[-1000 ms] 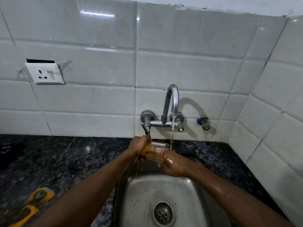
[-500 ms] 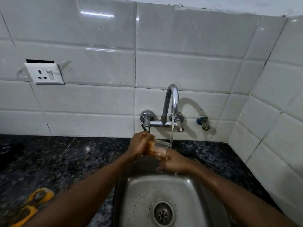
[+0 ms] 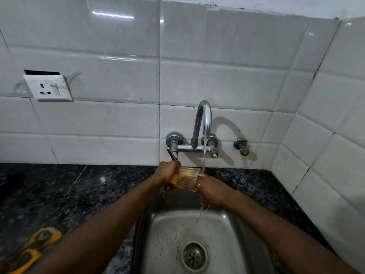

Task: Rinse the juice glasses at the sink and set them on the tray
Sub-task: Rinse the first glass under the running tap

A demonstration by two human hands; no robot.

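We read no text, label, brand or number anywhere. Socket plate (image 3: 48, 88), tap (image 3: 203, 123) and yellow tool (image 3: 33, 252) at the desk's (image 3: 79, 194) left front edge: no legible marks.

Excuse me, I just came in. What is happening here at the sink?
A person is rinsing a juice glass under the running tap, above the steel sink. The left hand grips one end of the glass, which lies tilted on its side. The right hand holds the other end. Orange-tinted water runs off the hands into the sink.
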